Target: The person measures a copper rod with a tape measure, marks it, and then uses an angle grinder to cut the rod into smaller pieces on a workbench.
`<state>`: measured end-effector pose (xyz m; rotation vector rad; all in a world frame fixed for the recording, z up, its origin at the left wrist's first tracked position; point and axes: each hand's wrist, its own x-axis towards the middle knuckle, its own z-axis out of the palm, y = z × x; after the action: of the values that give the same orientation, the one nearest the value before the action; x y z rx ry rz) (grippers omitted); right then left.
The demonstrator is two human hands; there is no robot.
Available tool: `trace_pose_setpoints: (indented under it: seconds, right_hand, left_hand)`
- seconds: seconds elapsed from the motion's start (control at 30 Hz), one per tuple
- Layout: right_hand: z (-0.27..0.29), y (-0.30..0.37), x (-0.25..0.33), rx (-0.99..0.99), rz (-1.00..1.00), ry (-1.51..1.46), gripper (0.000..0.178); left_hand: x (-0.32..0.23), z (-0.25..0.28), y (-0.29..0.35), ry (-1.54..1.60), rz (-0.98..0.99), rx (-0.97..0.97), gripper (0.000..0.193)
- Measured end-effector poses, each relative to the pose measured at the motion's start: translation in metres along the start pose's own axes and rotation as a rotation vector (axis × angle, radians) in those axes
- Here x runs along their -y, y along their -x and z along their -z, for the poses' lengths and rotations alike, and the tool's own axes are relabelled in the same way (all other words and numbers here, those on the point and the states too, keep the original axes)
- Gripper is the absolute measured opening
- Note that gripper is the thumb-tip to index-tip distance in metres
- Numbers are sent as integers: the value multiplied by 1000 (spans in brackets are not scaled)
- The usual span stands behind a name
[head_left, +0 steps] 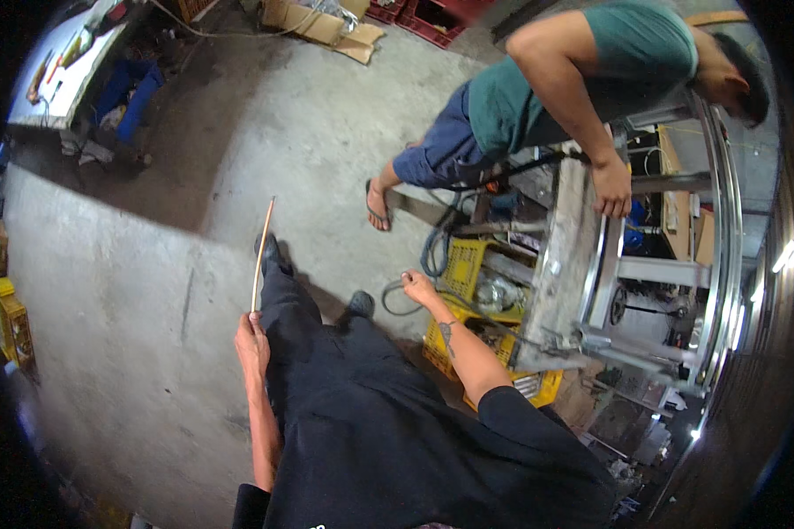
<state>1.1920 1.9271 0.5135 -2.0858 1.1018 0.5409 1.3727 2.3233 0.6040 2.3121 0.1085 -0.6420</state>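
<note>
Held upright from the fingers of my left hand (253,342) is a long thin rod (263,242), copper-coloured with a dark tip. It points away from me over the concrete floor. My right hand (418,286) is curled closed around a grey cable (397,308), which hangs in a loop beside the fist and runs on toward the yellow crates. Just right of that hand stands a yellow plastic crate (460,264) with clear plastic wrapping in it.
A co-worker in a green shirt (538,106) leans over a metal frame (660,271) at right, one hand on its rail. Thick cable (432,251) hangs near the co-worker's feet. A worktable (57,97) stands far left; flattened cardboard (355,41) lies at the back.
</note>
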Motion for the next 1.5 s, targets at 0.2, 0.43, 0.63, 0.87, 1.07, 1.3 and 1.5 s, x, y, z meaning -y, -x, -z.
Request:
trace_pose_setpoints:
  seconds: [0.2, 0.43, 0.63, 0.87, 1.07, 1.3, 1.5]
  right_hand:
    - [20, -142, 120, 80, 76, -168, 38]
    - [28, -235, 205, -43, -285, -533, 38]
    - [74, -331, 260, -229, -352, -773, 38]
    - [167, -489, 281, -408, -348, -564, 34]
    - [284, -602, 304, -415, -268, -603, 33]
    - [375, -689, 274, -613, -529, -905, 34]
    - [338, -746, 128, -765, -834, -1035, 36]
  left_hand:
    - [-59, -32, -200, 42, -32, -55, 40]
    - [-266, 34, -408, -201, -330, 76, 39]
    - [-400, 9, -537, -354, -468, 209, 37]
    - [-547, -80, -605, -440, -593, 260, 35]
    - [-668, -176, -636, -471, -623, 366, 32]
    - [-762, -316, -681, -619, -859, 573, 31]
    - [-802, -403, -731, -793, -1131, 664, 26]
